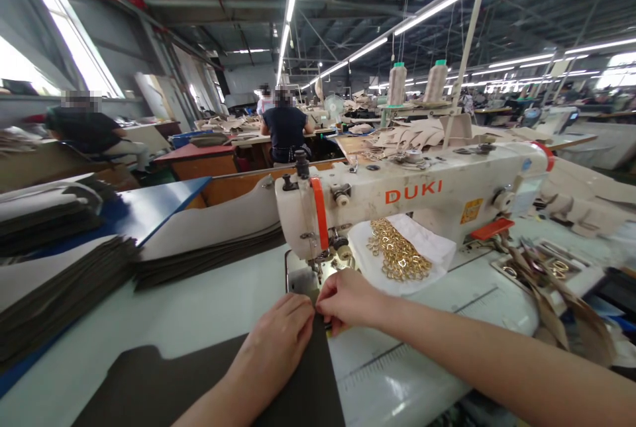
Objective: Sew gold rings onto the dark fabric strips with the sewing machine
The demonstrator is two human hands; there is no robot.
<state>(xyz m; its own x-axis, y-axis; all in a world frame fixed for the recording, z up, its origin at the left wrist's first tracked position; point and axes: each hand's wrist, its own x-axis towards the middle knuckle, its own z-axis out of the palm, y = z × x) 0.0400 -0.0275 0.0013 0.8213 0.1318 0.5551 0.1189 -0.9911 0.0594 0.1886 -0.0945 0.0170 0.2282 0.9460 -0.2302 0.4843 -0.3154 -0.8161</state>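
A dark brown-grey flat panel (199, 374), cut from sheet material, lies on the pale machine bed in front of me. My left hand (281, 331) rests on its upper part, fingers bent and pressed together at the far corner. Close beside it, my right hand (345, 298) is closed in a pinch at the same corner; the fingertips hide exactly what lies between them. Both hands are just in front of the needle area of a white sewing machine (407, 192) marked DUKI. Behind my right hand, gold-coloured metal rings (400, 255) are heaped on a white cloth (440, 245).
Stacked dark panels (209, 248) stand left of the machine, with another stack (64, 281) further left. A tray (571, 265) with rings and strips is at right. Thread cones (396, 86) rise behind. A person (285, 124) sits ahead, another (89, 124) far left.
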